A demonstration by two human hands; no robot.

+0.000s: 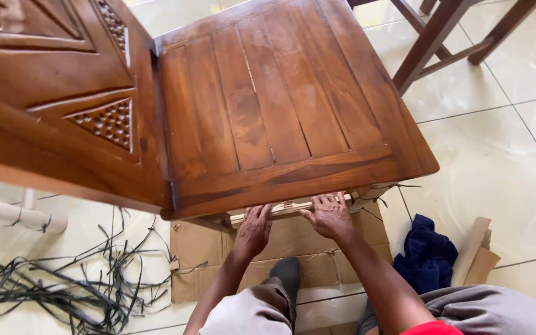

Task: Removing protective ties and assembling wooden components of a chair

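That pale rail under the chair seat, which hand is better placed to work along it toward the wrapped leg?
Probably the right hand: it rests on the pale rail nearer the wrapped leg. The left hand sits farther away.

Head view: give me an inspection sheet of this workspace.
Surface: pale tiled floor, flattened cardboard under the work.
Job's things: carved wooden chair; light wooden rail under its seat front.
Clutter: dark blue cloth, cardboard scraps.
Hands: left hand and right hand both rest on the rail.
Cables: nothing seen; loose black strips on the floor.
Surroundings: legs of other furniture, white bars.
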